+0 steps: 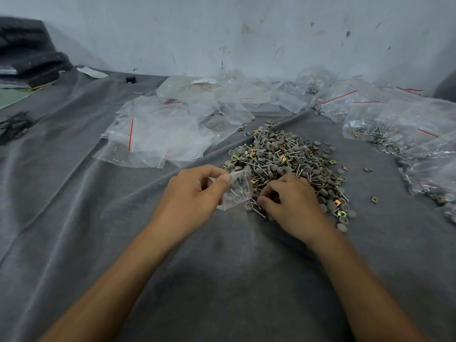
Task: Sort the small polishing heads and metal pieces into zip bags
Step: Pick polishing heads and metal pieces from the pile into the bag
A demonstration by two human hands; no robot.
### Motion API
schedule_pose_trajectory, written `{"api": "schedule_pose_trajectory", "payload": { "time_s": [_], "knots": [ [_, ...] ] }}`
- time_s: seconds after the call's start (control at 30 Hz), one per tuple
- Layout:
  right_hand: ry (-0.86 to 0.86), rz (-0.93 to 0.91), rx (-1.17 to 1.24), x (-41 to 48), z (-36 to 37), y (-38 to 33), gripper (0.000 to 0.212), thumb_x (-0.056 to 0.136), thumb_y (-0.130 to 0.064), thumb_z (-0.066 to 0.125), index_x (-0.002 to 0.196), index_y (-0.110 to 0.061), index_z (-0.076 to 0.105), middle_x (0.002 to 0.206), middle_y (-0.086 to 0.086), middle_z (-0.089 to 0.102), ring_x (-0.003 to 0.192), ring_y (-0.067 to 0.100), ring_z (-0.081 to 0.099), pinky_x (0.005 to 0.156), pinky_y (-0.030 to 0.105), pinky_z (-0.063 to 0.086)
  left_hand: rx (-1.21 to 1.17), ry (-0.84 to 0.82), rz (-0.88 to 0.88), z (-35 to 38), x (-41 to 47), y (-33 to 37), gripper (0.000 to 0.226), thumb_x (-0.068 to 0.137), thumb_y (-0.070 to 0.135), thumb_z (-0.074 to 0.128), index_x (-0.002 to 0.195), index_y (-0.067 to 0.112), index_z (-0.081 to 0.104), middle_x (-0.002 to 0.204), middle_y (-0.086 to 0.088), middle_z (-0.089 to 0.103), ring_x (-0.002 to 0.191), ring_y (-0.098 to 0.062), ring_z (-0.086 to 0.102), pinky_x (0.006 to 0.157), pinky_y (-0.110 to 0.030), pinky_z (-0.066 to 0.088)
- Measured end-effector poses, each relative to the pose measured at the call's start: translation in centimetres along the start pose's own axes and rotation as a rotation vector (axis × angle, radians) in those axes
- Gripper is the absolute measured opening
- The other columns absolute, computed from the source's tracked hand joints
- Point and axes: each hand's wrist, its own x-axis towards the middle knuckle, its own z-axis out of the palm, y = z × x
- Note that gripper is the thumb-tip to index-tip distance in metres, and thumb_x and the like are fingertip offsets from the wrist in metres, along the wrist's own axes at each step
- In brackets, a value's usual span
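— Pinched at its upper edge between thumb and forefinger of the left hand (195, 191), a small zip bag (237, 193) hung tilted just above the cloth. From where I stood, a few grey polishing heads and thin metal pins showed through the plastic.

— And the right hand (288, 203)?

— Its fingers were curled downward on the near edge of the heap of polishing heads and metal pieces (291, 156), thumb close to forefinger. Whether a piece was held between them, I could not tell.

— Where did the heap lie?

— On a raised fold of the grey cloth (98, 218), just right of the bag. It mixed grey domed heads, pins and brass-coloured square clips. A few stray clips (374, 199) lay apart on its right.

— Other bags?

— Empty zip bags (158, 134) with red seal lines were spread flat beyond the left hand, well apart from it. Filled bags (394, 124) were heaped along the right side, near the marked pale wall (222, 33). Dark folded material (27, 50) sat at the far left.
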Motion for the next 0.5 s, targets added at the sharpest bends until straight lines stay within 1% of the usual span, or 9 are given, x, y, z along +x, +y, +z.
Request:
{"api": "schedule_pose_trajectory", "payload": {
  "time_s": [0.07, 0.2, 0.3, 0.43, 0.5],
  "knots": [
    [-0.082, 0.025, 0.056, -0.2, -0.6, 0.1, 0.009, 0.092, -0.042, 0.069, 0.1, -0.037, 0.069, 0.105, -0.011, 0.049, 0.107, 0.016, 0.04, 0.095, 0.039, 0.04, -0.016, 0.003, -0.001, 0.0, 0.1, -0.1, 0.018, 0.098, 0.041, 0.06, 0.083, 0.038, 0.07, 0.066, 0.012, 0.071, 0.055, 0.002, 0.057, 0.06, -0.024, 0.039],
    [-0.172, 0.039, 0.025, -0.7, -1.4, 0.3, 0.023, 0.091, -0.045, 0.071, 0.113, -0.041, 0.067, 0.117, -0.011, 0.049, 0.115, 0.016, 0.039, 0.1, 0.036, 0.036, -0.017, 0.001, 0.001, 0.0, 0.2, -0.2, 0.019, 0.099, 0.041, 0.06, 0.083, 0.039, 0.07, 0.066, 0.012, 0.071, 0.054, 0.002, 0.056, 0.06, -0.024, 0.039],
    [-0.158, 0.032, -0.016, -0.8, -1.3, 0.1, 0.025, 0.093, -0.047, 0.068, 0.117, -0.041, 0.067, 0.121, -0.009, 0.05, 0.119, 0.019, 0.04, 0.103, 0.037, 0.035, -0.013, -0.002, 0.004, 0.1, 0.1, -0.2, 0.018, 0.098, 0.042, 0.06, 0.084, 0.039, 0.07, 0.065, 0.012, 0.071, 0.054, 0.002, 0.057, 0.06, -0.024, 0.039],
    [-0.075, -0.015, -0.051, -0.9, -0.8, -0.3, 0.013, 0.096, -0.042, 0.065, 0.106, -0.037, 0.069, 0.114, -0.008, 0.054, 0.114, 0.019, 0.043, 0.1, 0.039, 0.037, -0.006, -0.009, 0.003, 0.2, 0.1, -0.1, 0.018, 0.098, 0.043, 0.059, 0.085, 0.039, 0.07, 0.067, 0.011, 0.071, 0.051, 0.002, 0.054, 0.056, -0.023, 0.038],
    [-0.076, -0.026, -0.063, -0.8, -0.6, -0.3, 0.012, 0.098, -0.04, 0.061, 0.107, -0.035, 0.068, 0.114, -0.008, 0.054, 0.114, 0.019, 0.043, 0.099, 0.038, 0.037, -0.005, -0.01, 0.003, 0.2, 0.1, -0.1, 0.018, 0.098, 0.044, 0.059, 0.085, 0.039, 0.07, 0.066, 0.011, 0.071, 0.05, 0.002, 0.053, 0.056, -0.023, 0.038]
  ]
}}
